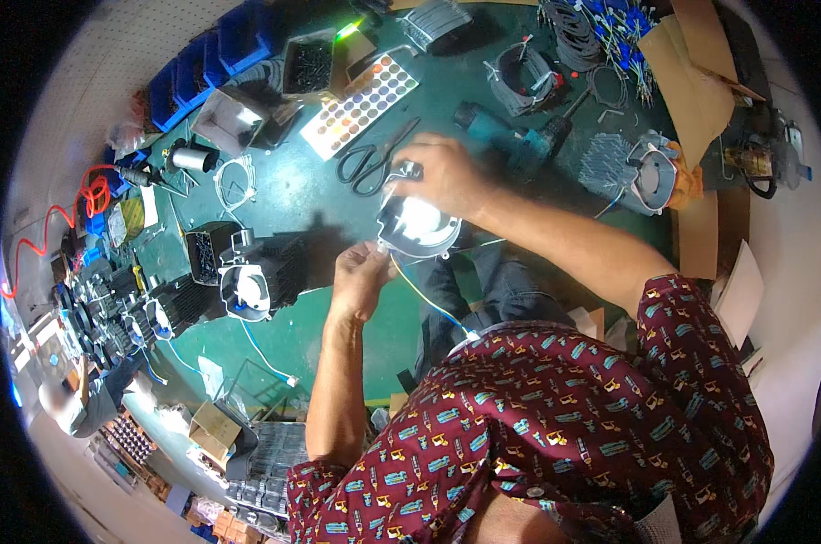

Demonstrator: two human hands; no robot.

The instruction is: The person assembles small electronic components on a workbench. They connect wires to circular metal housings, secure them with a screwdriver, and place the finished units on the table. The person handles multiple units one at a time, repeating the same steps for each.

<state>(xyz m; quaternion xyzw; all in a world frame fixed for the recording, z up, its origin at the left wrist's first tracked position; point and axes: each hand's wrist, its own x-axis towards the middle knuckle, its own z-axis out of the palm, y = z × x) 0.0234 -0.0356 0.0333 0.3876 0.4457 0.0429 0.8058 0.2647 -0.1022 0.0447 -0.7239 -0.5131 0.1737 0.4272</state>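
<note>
A grey metal housing (pixel 418 238) with a round, brightly lit white inside is held at the near edge of the bench. My right hand (pixel 442 174) is closed over its top, fingers wrapped around the upper rim. My left hand (pixel 361 275) has its fingertips pinched together against the lower left lug; what lies between them is hidden. A thin yellow and blue cable (pixel 429 299) runs down from the housing to a white plug in front of my shirt. Just beyond my right hand lie black-handled scissors (pixel 367 168).
A teal power drill (pixel 510 131) lies to the right of the scissors. Farther back are a sheet of round stickers (pixel 361 104), a box of black screws (pixel 309 65) and coiled cable (pixel 522 77). Similar housings (pixel 247 292) line the left edge; another (pixel 651 177) stands right. A person (pixel 75 403) is far left.
</note>
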